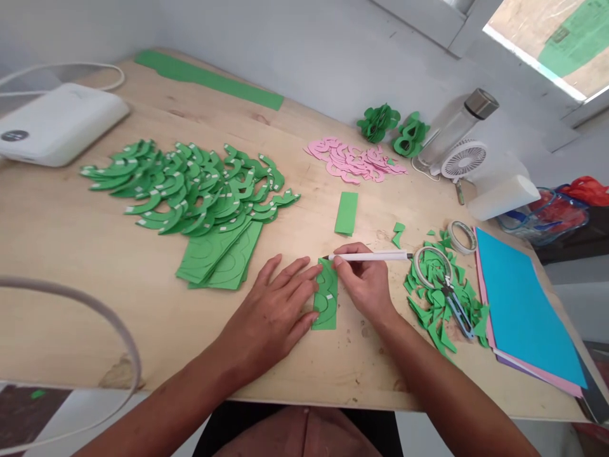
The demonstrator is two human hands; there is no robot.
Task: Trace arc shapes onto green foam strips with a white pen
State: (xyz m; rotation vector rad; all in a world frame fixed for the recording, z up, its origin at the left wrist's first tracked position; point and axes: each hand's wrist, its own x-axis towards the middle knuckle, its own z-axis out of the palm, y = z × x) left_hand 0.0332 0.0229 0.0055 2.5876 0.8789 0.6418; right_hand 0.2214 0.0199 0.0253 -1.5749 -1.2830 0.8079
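Pinching a white pen (373, 256) in its grip, the right hand (366, 282) has the tip at the top of a green paper strip (332, 316). The strip lies flat on the table (143, 311), between both hands. The left hand (278, 308) is spread wide, its fingertips touching the strip's left side. Green cut shapes (190, 190) sit in a big pile farther left.

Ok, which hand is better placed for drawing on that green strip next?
Probably the right hand: it holds the white pen, tip at the far end of the green strip. The left hand rests on the strip's left side.
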